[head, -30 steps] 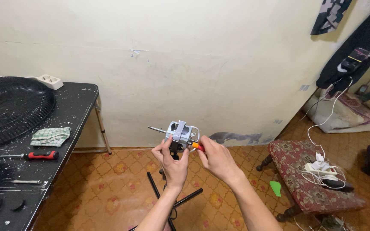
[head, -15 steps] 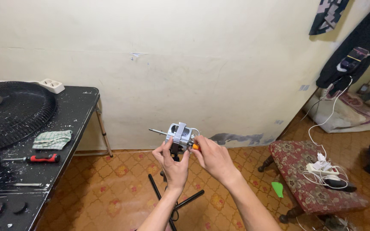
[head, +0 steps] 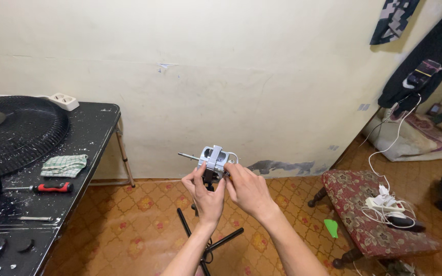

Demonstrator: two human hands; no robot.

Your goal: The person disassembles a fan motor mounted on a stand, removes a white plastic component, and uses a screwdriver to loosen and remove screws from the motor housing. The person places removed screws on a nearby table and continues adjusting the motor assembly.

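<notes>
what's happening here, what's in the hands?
A person holds a small grey fan motor up in front of them with both bare hands: the left hand grips it from below, the right hand is at its right side. The motor's shaft points left. To the left stands a black table bearing a black fan grille, a checked cloth and a red-handled screwdriver. A black stand lies on the tiled floor below the hands.
</notes>
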